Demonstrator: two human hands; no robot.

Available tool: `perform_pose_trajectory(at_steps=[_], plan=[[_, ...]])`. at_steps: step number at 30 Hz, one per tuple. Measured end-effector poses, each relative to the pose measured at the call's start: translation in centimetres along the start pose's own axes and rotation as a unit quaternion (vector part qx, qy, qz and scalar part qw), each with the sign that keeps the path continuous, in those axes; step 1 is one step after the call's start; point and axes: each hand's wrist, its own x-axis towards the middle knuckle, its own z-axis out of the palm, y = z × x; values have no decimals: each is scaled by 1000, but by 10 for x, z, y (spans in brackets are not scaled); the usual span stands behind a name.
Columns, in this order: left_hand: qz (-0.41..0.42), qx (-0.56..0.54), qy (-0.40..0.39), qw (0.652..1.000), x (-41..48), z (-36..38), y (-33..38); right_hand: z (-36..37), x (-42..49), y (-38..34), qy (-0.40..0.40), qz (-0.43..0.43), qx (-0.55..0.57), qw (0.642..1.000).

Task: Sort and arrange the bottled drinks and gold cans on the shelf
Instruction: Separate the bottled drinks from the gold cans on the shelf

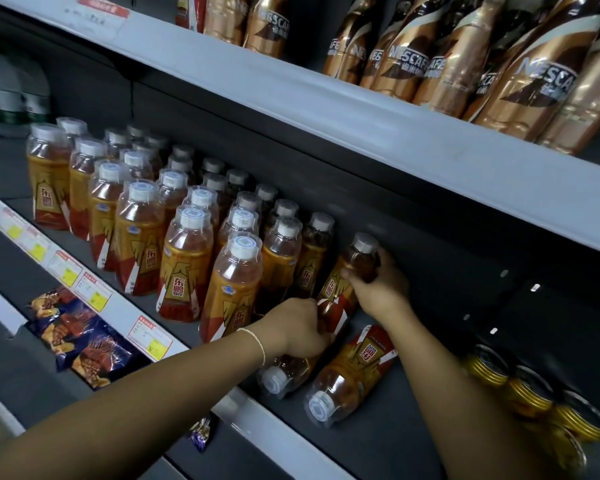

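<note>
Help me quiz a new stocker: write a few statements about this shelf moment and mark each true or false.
1. The right hand grips a tilted bottle near its cap. True.
2. Every bottle on the middle shelf stands upright. False: two lying bottles rest on their sides at the front.
3. The gold cans sit to the right of the bottles. True.
4. The upper shelf holds green glass bottles. False: it holds copper-coloured Nescafé bottles.
5. The left hand hangs idle away from the shelf. False: it reaches in, fingers curled at the tilted bottle's base.
</note>
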Motion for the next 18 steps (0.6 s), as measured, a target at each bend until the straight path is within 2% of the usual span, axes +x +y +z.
perform_pose_trajectory(at_steps=[4, 9, 14, 18], plan=[[6, 39, -19, 999, -19, 1, -5, -15, -15, 22, -17, 8, 45, 999], [2, 32, -36, 999, -30, 3, -4, -19, -43, 40, -7, -67, 40, 997], [-39, -24, -15, 999, -29, -9, 8, -19, -66, 42, -97, -169, -42, 980], [-87, -75, 5, 993, -26, -31, 22, -16, -76, 39, -154, -184, -91, 966]])
